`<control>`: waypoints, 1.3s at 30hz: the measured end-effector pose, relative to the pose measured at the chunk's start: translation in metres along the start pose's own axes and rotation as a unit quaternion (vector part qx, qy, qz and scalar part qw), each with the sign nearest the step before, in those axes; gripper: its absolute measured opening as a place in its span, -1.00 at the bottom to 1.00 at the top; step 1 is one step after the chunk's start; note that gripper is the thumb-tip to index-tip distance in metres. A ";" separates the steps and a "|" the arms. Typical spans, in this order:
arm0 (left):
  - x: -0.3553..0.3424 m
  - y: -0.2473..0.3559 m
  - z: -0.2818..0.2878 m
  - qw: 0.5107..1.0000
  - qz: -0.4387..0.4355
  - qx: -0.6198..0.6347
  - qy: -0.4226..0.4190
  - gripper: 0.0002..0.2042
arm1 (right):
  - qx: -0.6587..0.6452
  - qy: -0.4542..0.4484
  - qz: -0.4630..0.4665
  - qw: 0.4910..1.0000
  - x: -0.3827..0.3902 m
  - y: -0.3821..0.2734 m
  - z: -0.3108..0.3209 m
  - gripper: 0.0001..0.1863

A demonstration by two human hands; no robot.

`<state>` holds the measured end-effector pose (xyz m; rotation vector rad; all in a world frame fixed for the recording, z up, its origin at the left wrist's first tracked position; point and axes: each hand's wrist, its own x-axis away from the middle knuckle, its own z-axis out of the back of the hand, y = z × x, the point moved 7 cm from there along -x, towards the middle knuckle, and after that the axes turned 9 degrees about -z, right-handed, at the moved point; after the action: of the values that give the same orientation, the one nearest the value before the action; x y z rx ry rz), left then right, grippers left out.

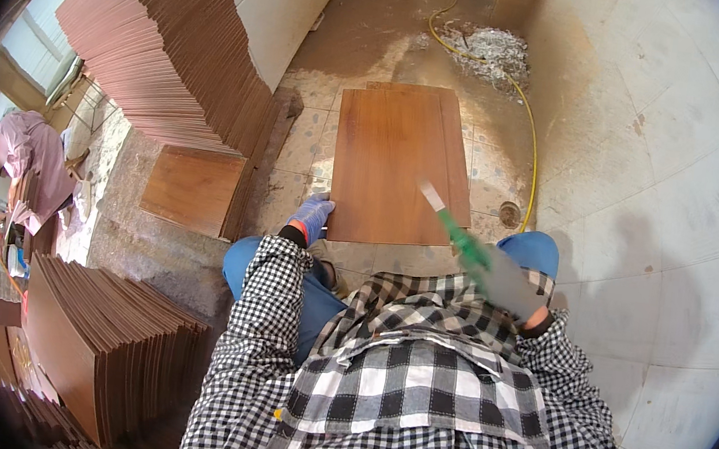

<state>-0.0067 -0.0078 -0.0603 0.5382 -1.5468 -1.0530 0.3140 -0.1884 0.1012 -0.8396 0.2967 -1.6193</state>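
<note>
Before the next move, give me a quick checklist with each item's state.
1. Right hand gripping the green tool: ok.
2. Left hand at the top board: ok, by its near left corner.
3. Both hands gloved: ok.
4. Top board flush with the lower board: not ok, the lower one shows past its far and right edges.
5. Yellow hose apart from the boards: ok.
6. Blade touching the top board: cannot tell, blurred.

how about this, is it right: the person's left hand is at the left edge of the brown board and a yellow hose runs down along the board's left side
Not quite: the head view shows the yellow hose running down along the right side of the brown board. The left hand is at its left edge.
</note>
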 end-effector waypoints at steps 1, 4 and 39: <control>0.002 -0.001 0.006 1.000 -0.001 0.025 0.015 -0.60 | 0.047 -0.030 0.047 0.997 -0.003 -0.022 -0.012 -0.44; 0.002 0.013 -0.003 0.994 0.008 0.087 0.065 -0.51 | 0.205 0.015 0.164 0.965 -0.037 -0.043 -0.044 -0.40; -0.065 -0.002 0.011 0.957 -0.119 -0.185 0.188 -0.44 | 0.118 -0.003 0.040 0.992 0.047 0.006 -0.021 -0.36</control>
<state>0.0002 0.0475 -0.0962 0.6291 -0.9387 -1.3033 0.3044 -0.2393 0.0994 -0.6441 0.1296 -1.5424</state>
